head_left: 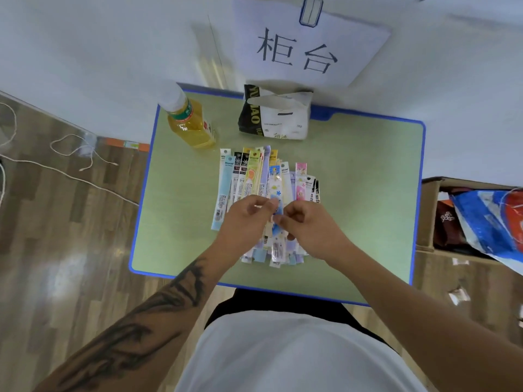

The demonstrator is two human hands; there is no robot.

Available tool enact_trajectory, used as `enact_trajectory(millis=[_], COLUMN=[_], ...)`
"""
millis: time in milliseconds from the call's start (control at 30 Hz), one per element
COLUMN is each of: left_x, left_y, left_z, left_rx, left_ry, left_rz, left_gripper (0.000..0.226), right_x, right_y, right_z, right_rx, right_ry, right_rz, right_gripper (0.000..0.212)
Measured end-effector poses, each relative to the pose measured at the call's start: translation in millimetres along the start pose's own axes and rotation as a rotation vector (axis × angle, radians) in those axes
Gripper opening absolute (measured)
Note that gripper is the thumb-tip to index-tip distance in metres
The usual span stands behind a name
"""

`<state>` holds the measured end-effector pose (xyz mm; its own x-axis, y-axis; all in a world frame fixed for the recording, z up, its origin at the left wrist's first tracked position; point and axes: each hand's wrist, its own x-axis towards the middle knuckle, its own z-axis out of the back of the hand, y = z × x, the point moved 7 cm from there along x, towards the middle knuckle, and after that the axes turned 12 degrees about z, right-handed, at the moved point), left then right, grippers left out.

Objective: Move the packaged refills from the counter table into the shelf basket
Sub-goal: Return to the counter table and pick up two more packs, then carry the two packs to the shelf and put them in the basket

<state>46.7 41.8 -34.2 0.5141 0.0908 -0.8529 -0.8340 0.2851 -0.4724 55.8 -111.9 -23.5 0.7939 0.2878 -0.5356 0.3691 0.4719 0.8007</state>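
head view: the packaged refills (254,179) lie fanned in a pile at the middle of the green table (368,193). both hands meet over the pile's lower half; the left hand (243,219) and the right hand (308,224) curl their fingers, seemingly pinching one blue-printed refill pack (276,190) between them. a bottle (189,120) and a tissue pack (277,114) stand toward the upper part of the frame.

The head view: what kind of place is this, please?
Probably a room staged as a shop counter: a small green desk with blue edge, a white paper sign handwritten "柜台", and colourful packaged refills laid out.
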Motion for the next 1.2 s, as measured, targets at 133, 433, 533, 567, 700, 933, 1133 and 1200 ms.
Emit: enact_trajectory(millis=[133, 433, 533, 567, 700, 933, 1133, 1200], left_x=[-5, 10, 9, 9, 5, -4, -36, -51], left_y=[-1, 21, 20, 19, 13, 3, -26, -33], left_z=[2, 17, 10, 8, -2, -18, -67, -93], left_rx=[-0.179, -0.214, -0.172, -0.164, -0.153, 0.007, 0.059, 0.076], left_ry=[0.125, -0.021, 0.021, 0.040, 0.093, 0.091, 0.175, 0.204], left_rz=[0.007, 0.134, 0.127, 0.122, 0.104, 0.006, -0.142, -0.174], left_gripper=[0.019, 0.024, 0.025, 0.026, 0.023, 0.023, 0.027, 0.023], right_x=[-14, 28, 35, 37, 34, -16, -90, -121], right_y=[1, -51, -60, -63, -73, -48, -43, -49], right_z=[-3, 30, 30, 29, 30, 41, 73, 85], right_rx=[0.063, -0.425, -0.498, -0.476, -0.291, 0.241, 0.395, 0.418], right_ry=[0.058, -0.293, -0.311, -0.321, -0.368, -0.500, -0.649, -0.722], right_rz=[-0.003, -0.182, -0.254, -0.260, -0.256, -0.118, -0.019, -0.002], right_gripper=[0.020, 0.035, 0.032, 0.030, 0.022, 0.018, 0.013, 0.016])
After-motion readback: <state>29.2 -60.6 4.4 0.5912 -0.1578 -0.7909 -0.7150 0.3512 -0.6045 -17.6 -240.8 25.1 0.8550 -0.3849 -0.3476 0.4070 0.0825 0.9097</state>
